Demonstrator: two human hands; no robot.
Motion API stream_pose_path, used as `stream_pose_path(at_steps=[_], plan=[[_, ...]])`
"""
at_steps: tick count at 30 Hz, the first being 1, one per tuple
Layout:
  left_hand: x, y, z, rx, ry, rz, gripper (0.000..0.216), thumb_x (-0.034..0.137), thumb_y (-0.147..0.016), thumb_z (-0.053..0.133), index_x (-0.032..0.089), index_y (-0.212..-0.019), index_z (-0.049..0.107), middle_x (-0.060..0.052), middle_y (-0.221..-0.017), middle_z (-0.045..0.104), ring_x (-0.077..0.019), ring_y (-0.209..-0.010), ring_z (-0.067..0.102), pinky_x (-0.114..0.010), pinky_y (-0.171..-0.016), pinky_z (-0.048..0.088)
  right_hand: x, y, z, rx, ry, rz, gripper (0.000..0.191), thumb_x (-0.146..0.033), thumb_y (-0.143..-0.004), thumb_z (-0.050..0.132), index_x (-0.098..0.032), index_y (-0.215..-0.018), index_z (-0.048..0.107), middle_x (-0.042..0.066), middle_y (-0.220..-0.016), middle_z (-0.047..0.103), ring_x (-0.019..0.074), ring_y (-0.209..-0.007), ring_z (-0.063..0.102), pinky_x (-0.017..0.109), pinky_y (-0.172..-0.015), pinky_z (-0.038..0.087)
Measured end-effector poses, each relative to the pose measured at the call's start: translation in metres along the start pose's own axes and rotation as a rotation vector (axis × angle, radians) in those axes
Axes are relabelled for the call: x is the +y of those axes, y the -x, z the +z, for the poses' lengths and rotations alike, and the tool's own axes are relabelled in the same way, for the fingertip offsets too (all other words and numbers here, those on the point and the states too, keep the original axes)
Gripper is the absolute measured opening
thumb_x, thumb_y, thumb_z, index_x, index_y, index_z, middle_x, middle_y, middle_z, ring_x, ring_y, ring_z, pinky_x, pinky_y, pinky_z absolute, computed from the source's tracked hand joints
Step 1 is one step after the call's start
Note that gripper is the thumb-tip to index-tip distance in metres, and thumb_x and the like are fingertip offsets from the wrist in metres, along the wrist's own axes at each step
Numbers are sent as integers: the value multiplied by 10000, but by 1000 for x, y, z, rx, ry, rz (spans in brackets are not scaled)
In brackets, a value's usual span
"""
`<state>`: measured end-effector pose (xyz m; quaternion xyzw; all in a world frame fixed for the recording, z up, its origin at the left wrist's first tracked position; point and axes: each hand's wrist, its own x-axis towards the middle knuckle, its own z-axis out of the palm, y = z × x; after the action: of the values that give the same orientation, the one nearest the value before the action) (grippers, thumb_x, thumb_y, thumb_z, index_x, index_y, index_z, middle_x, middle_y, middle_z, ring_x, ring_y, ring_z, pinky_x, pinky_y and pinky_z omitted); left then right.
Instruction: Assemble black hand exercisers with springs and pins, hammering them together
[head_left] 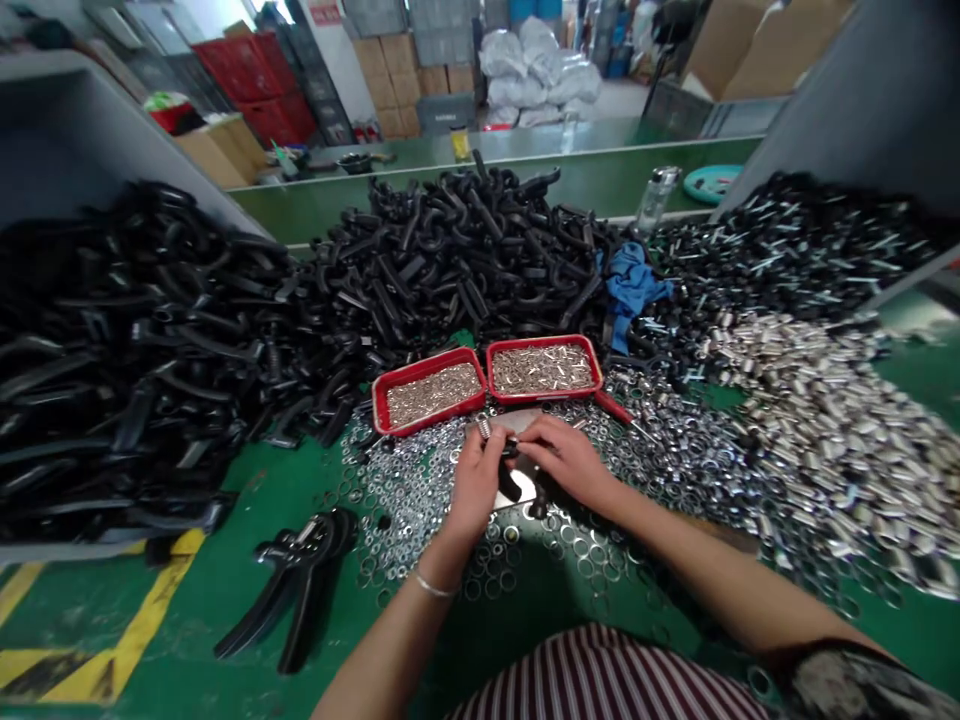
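Note:
My left hand [474, 482] is closed, pinching a small silver spring [484, 428] at its fingertips and touching a black plastic part [511, 480]. My right hand [564, 455] is closed over the same black part from the right. Both hands work above a small metal plate [525, 490] on the green table [247, 500], amid several silver washers [405, 490]. Just beyond the hands stand two red trays, the left red tray [379, 405] and the right red tray [546, 341], each filled with small metal pieces.
A big heap of black curved plastic handles [225, 320] covers the left and back. Silver metal sleeves [825, 430] pile at right. A blue cloth [630, 285] lies behind the trays. Assembled black pieces [296, 575] lie at front left. A bottle [654, 197] stands at the back.

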<state>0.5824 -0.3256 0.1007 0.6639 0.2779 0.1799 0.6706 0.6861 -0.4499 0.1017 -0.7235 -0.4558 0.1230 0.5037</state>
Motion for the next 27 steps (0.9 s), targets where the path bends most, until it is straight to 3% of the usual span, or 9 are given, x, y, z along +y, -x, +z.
stream_pose_path(at_steps=[4,10,13,16,21,27], plan=[[5,-1,-4,71,-34,42,355,503,-988,465,187,-999,626,-65,-1005,693,-172,-850,650,-281,-757,519,4,3,0,57,-101,67,62,-240,-921,648,-221,-872,682,37,-985,691,195,-946,638,368,-883,478],[7,3,-8,105,-150,161,311,448,-1010,448,191,-982,621,-56,-970,687,-175,-892,640,-297,-844,485,-5,3,9,11,-148,115,96,-249,-881,684,-218,-797,648,33,-960,702,194,-940,656,378,-897,480],[5,6,-9,128,-207,174,312,444,-1018,429,190,-984,607,-61,-961,672,-188,-891,627,-317,-843,471,-7,2,13,15,-290,225,111,-287,-851,715,-224,-885,630,26,-913,697,189,-865,672,371,-829,522],[4,7,-8,165,-303,196,286,432,-1017,431,193,-970,580,-64,-944,653,-196,-870,608,-329,-827,458,-5,1,17,-4,-480,345,273,-321,-809,758,-227,-1015,605,18,-901,705,182,-801,695,348,-751,557],[-2,8,-9,187,-433,294,248,402,-1023,425,197,-939,538,-70,-929,622,-206,-885,587,-349,-838,455,-5,3,19,-102,-671,449,247,-390,-851,718,-210,-971,598,-8,-775,699,164,-690,699,341,-720,568],[-3,9,-15,124,-454,430,203,348,-1034,420,196,-961,534,-71,-956,603,-198,-919,578,-342,-871,462,-7,7,17,-156,-632,455,284,-367,-825,755,-211,-999,594,-19,-767,697,156,-682,705,298,-675,556]])
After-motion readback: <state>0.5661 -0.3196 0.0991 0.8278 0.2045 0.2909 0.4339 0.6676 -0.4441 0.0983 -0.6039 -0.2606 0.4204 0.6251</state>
